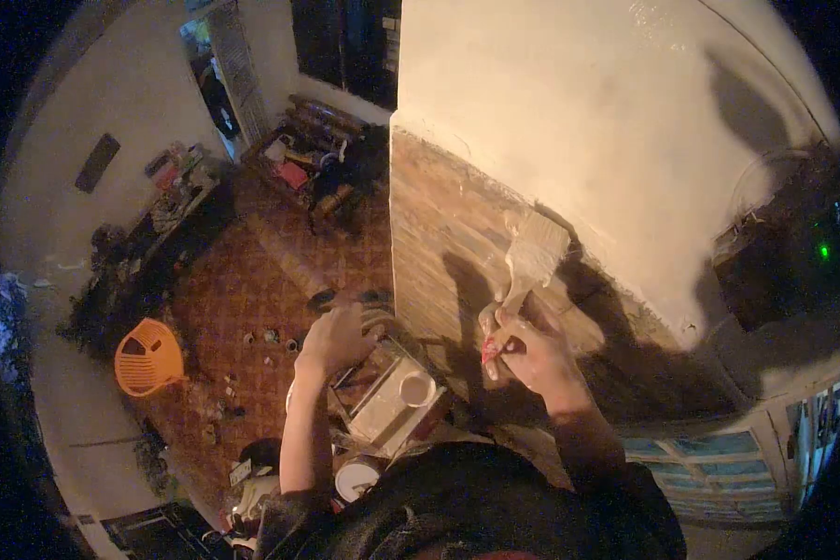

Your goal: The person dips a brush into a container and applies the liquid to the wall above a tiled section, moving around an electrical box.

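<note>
My right hand [537, 350] is closed around the thin handle of a wide paintbrush [536, 250], with fingers pinched near its red end. Cream paint coats the brush head, which lies against or just in front of the wall at the border between its cream upper part [551, 84] and brown wood-look lower part [439, 224]. My left hand [341, 338] is by the wall's vertical edge, its fingers curled; whatever they grip is hidden. Just below that hand is a pale box-like container [387, 411] with a round light-coloured cup or opening [414, 389] on it.
A round white lid or tin [357, 480] is close to my body. An orange plastic chair [149, 357] stands on the tiled floor [243, 280] at left, near several small scattered objects. Cluttered low furniture [308, 159] lines the far side. A dark box-shaped object [779, 266] is at right.
</note>
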A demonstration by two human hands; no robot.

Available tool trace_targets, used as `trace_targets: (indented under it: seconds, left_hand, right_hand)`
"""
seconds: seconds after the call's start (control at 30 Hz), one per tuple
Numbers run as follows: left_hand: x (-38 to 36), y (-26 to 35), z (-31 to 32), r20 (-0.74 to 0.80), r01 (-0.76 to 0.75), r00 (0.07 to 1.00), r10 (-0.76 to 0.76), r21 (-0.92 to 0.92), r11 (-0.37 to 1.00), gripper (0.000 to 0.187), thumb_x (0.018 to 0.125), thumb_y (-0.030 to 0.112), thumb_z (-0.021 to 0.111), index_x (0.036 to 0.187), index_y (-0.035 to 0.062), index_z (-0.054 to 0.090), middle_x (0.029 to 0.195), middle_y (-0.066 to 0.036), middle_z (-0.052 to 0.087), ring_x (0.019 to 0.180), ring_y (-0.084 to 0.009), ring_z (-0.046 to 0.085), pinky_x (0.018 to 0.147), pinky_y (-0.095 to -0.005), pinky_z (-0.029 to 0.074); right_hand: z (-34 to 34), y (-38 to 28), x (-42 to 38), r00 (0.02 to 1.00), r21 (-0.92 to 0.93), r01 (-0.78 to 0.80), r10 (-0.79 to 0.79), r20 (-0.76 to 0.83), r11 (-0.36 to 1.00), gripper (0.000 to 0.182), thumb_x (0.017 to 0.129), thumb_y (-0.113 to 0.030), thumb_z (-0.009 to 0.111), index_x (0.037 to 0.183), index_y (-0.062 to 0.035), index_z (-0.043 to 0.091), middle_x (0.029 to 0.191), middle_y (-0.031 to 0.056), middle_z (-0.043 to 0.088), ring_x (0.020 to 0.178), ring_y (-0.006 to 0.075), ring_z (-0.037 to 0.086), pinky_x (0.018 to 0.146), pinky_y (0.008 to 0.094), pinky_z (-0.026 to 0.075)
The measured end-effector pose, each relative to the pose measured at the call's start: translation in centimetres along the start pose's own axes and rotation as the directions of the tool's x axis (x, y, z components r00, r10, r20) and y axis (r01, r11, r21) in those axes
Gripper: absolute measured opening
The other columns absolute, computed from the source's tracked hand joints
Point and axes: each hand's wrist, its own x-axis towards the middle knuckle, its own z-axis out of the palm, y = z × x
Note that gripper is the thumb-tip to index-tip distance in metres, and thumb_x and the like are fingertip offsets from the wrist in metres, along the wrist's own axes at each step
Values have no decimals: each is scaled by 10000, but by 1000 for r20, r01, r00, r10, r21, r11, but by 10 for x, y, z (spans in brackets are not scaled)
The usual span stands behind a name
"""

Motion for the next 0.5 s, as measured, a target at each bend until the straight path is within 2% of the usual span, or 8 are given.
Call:
trace_targets:
  seconds: [0.07,0.17,0.27,0.33,0.37,0.4,0.47,0.5]
  left_hand:
    - [-1,-2,0,-22,-91,996,90,-33,995,445,866,395,571,959,-39,601,1002,-269,631,961,-422,601,839,-492,484]
    - [0,-1,1,17,53,998,-54,79,995,384,870,371,565,1020,24,629,1013,-232,640,956,-410,606,841,-486,486]
    - [2,-6,8,-28,43,999,-41,74,996,334,872,355,559,1043,82,650,1025,-202,643,961,-397,606,845,-484,487]
    - [-2,-1,2,-58,-44,997,47,52,998,334,869,361,561,1037,88,653,1023,-200,646,960,-394,609,844,-486,487]
    - [-3,2,0,-74,-87,993,90,42,995,334,867,365,562,1035,90,655,1022,-199,648,959,-392,610,844,-487,488]
    - [0,-6,8,-82,-135,987,139,49,990,347,862,366,570,1022,69,650,1016,-208,647,958,-395,610,844,-489,486]
    - [7,-24,23,-98,-232,966,238,65,971,376,852,370,584,995,27,641,1002,-227,645,954,-401,610,844,-494,484]
    - [7,-24,23,-98,-182,978,184,30,983,374,850,367,588,997,27,641,998,-227,646,949,-402,612,841,-492,487]
  right_hand:
    - [0,8,0,1000,-85,23,-24,-16,996,164,921,-78,532,1076,-62,481,839,113,551,708,191,534,555,305,456]
    - [2,12,-1,999,-16,-20,20,-50,1000,141,918,-60,530,1052,-59,489,848,119,565,735,184,539,586,304,451]
    - [4,9,0,997,-8,-17,16,-81,1000,131,907,-42,531,1031,-59,490,852,127,576,759,188,553,573,315,471]
    - [6,-5,4,991,251,-87,110,-80,964,131,899,-36,533,1021,-59,491,854,135,579,766,196,563,547,331,494]
    - [8,-18,6,977,505,-160,209,-41,848,131,895,-36,534,1017,-59,492,855,140,579,767,201,566,531,342,506]
    - [8,-27,7,956,718,-219,292,24,661,132,891,-35,535,1014,-59,493,855,145,579,767,206,570,516,352,518]
    - [7,-33,9,952,734,-220,305,18,643,149,887,-36,537,1026,-55,487,854,153,578,739,212,574,495,366,533]
    - [7,-34,9,950,741,-220,311,16,634,158,885,-36,538,1032,-54,484,853,158,577,726,214,575,484,372,540]
